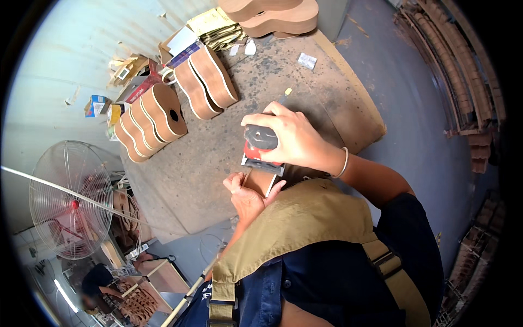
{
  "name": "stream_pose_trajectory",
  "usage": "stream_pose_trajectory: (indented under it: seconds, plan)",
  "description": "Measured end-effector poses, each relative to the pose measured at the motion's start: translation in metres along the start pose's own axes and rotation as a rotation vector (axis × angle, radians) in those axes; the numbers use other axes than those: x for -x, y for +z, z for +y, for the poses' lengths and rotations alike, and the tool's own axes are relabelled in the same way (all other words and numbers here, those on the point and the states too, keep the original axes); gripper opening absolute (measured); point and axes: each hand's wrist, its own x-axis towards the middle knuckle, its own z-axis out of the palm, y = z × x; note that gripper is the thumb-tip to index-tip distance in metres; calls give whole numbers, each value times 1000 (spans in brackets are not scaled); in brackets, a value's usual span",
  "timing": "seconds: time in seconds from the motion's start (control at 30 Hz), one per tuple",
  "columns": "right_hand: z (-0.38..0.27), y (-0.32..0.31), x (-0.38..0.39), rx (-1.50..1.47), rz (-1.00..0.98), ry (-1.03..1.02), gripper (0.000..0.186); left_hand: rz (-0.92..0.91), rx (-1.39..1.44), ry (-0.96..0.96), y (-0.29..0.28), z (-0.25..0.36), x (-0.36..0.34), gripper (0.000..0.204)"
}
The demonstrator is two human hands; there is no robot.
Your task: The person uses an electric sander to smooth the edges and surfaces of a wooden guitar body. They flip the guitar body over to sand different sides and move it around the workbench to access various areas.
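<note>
My right hand (291, 136) grips a black and red power sander (259, 143) from above, its flat base on or just over the top of a wooden workpiece (258, 180). My left hand (248, 199) is wrapped round this piece from below and the left, thumb and fingers along its sides. The piece has brown faces and a pale edge strip; the rest of it is hidden by the sander, my right arm and my apron. Both hands are near my body at the close edge of the worn grey table (174, 191).
Small wooden guitar bodies (150, 122) stand in two rows, with more (275, 16) at the back beside papers (218, 30) and boxes. A large caged fan (71, 199) is at left. Wooden parts racks (447, 65) line the right. A person (95, 283) is at lower left.
</note>
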Motion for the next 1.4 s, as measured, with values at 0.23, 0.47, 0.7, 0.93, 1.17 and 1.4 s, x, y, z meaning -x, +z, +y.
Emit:
stream_pose_trajectory:
  seconds: [0.23,0.47,0.7,0.93,1.17,1.4]
  plan:
    - [18,9,0,88,-36,40,64,-35,-62,-8,-4,8,-4,121]
    - [-13,-6,4,-34,-57,-10,64,-60,-55,-27,-2,7,1,121]
    - [13,6,3,84,-28,29,63,-87,-18,-102,-3,9,3,124]
    - [23,16,7,240,32,-93,68,-111,-24,-81,-1,9,0,122]
    - [66,10,5,386,57,-93,69,-105,19,-191,-2,8,-2,108]
    - [54,-10,-10,200,131,34,61,-61,66,-201,-2,8,-11,94]
